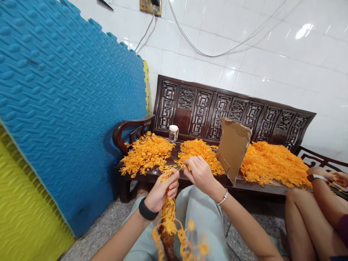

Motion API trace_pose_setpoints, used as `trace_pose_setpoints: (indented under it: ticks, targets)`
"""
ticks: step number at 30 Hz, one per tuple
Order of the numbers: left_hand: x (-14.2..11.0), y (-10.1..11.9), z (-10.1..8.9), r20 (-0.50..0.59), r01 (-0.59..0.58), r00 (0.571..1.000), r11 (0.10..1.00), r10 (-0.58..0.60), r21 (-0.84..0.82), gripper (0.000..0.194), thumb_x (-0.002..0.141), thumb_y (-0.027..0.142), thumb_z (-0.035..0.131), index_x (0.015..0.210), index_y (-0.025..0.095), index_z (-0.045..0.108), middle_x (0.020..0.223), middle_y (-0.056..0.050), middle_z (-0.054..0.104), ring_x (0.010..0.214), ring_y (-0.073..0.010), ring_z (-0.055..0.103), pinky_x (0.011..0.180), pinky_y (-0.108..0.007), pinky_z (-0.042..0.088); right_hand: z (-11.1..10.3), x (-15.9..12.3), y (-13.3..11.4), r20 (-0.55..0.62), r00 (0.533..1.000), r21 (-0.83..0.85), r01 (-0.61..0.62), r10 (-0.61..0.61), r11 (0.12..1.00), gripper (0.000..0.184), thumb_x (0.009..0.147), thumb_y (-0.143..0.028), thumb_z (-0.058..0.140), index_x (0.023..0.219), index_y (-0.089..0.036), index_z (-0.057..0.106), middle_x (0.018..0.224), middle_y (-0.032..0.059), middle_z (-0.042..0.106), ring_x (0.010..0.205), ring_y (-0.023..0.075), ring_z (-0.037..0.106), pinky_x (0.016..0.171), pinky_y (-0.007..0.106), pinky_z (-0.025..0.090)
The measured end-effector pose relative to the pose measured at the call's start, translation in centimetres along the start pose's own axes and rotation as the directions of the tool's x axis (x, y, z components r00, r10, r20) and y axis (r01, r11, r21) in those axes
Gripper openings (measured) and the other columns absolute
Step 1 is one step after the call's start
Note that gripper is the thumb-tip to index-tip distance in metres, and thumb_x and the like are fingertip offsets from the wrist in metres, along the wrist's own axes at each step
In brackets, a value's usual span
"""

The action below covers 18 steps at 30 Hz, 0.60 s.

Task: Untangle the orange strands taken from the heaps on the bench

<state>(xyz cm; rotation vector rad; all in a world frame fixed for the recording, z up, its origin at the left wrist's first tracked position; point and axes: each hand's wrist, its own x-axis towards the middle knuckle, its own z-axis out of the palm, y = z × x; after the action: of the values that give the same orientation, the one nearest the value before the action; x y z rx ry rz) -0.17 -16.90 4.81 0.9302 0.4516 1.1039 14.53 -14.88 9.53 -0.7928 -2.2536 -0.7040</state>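
Note:
My left hand (pixel 162 190) is closed around a bunch of orange string pieces (pixel 170 221) that hangs down over my lap. My right hand (pixel 198 172) pinches a single orange piece at the top of that bunch, right in front of the left fingers. Both hands hover just before the front edge of a dark carved wooden bench (pixel 190 108). Three heaps of the same orange pieces lie on the bench seat: a left heap (pixel 146 152), a middle heap (pixel 199 152) and a large right heap (pixel 272 163).
A cardboard sheet (pixel 233 148) stands propped between the middle and right heaps. A small clear jar with a white lid (pixel 173 133) sits at the bench back. Blue foam mats (pixel 67 108) and a yellow mat (pixel 24 210) lean on the left. Another person's arm and knees (pixel 312 203) are at the right.

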Motion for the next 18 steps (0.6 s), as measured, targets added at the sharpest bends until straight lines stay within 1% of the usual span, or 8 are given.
trace_pose_setpoints:
  ticks: [5,7,9,10,12,13,15,18]
  targets:
    - [4.3,0.6,0.6,-0.133,-0.15,0.979,0.988,0.153,0.033,0.032,0.064,0.04,0.065,0.072,0.019,0.042,0.041,0.013,0.023,0.029,-0.0005,0.013,0.03,-0.012,0.011,2.6,2.3,2.7,0.038,0.999,-0.174,0.026,-0.02,0.984,0.019,0.086,-0.018,0.031,0.072,-0.016,0.045,0.067,0.0047,0.049,0.065,0.0159,0.043,0.063,0.029,0.031]
    - [6.1,0.2,1.0,-0.195,-0.2,0.961,0.98,0.198,0.013,0.035,0.062,0.042,0.065,0.073,0.019,0.042,0.041,0.013,0.022,0.029,-0.0006,0.013,0.03,-0.013,0.011,4.2,2.8,4.3,0.022,0.998,-0.157,-0.054,0.058,0.986,0.018,0.085,-0.018,0.032,0.073,-0.016,0.044,0.069,0.005,0.05,0.066,0.016,0.045,0.064,0.029,0.032]
    - [7.0,-1.0,1.3,-0.261,-0.237,0.937,0.972,0.231,0.012,0.035,0.062,0.046,0.064,0.072,0.019,0.042,0.041,0.013,0.02,0.03,-0.0012,0.013,0.031,-0.013,0.012,5.6,3.4,7.0,-0.049,0.973,-0.098,-0.228,0.225,0.969,0.018,0.085,-0.018,0.032,0.073,-0.015,0.045,0.069,0.0057,0.051,0.065,0.0159,0.045,0.062,0.028,0.032]
    - [7.0,-2.0,1.2,-0.286,-0.245,0.927,0.969,0.243,0.027,0.035,0.062,0.047,0.064,0.07,0.019,0.042,0.041,0.013,0.019,0.03,-0.0016,0.014,0.031,-0.013,0.013,6.0,3.7,8.8,-0.107,0.935,-0.051,-0.346,0.339,0.937,0.019,0.084,-0.018,0.032,0.072,-0.015,0.045,0.069,0.0059,0.051,0.064,0.0156,0.045,0.061,0.027,0.032]
    - [6.5,-4.6,0.7,-0.324,-0.162,0.928,0.983,0.182,0.089,0.035,0.062,0.047,0.064,0.07,0.019,0.045,0.04,0.012,0.019,0.03,-0.0021,0.015,0.031,-0.014,0.012,6.6,4.2,13.0,-0.205,0.79,0.128,-0.563,0.578,0.816,0.02,0.084,-0.02,0.032,0.074,-0.014,0.048,0.066,0.0046,0.052,0.058,0.0132,0.045,0.056,0.024,0.032]
    - [6.0,-6.2,0.1,-0.342,-0.096,0.93,0.988,0.131,0.117,0.035,0.061,0.048,0.064,0.071,0.019,0.047,0.04,0.012,0.02,0.03,-0.0023,0.016,0.03,-0.014,0.012,6.8,4.2,15.0,-0.198,0.735,0.242,-0.604,0.648,0.759,0.02,0.083,-0.022,0.034,0.077,-0.013,0.05,0.064,0.0032,0.052,0.056,0.0119,0.045,0.055,0.023,0.032]
    - [5.0,-9.2,-1.5,-0.408,0.001,0.91,0.983,0.075,0.182,0.036,0.061,0.052,0.062,0.069,0.019,0.05,0.038,0.01,0.026,0.029,-0.0031,0.022,0.029,-0.014,0.017,7.3,3.6,18.6,-0.166,0.692,0.39,-0.609,0.703,0.691,0.023,0.082,-0.029,0.038,0.08,-0.013,0.055,0.062,0.001,0.052,0.054,0.0101,0.044,0.053,0.02,0.032]
    - [4.1,-12.7,-3.7,-0.524,0.09,0.851,0.974,0.033,0.208,0.04,0.057,0.056,0.062,0.07,0.02,0.053,0.038,0.008,0.038,0.027,-0.0043,0.029,0.028,-0.015,0.022,9.5,1.0,21.5,-0.134,0.616,0.498,-0.636,0.776,0.59,0.027,0.076,-0.035,0.045,0.078,-0.013,0.06,0.059,0.0004,0.052,0.053,0.0093,0.043,0.051,0.02,0.031]
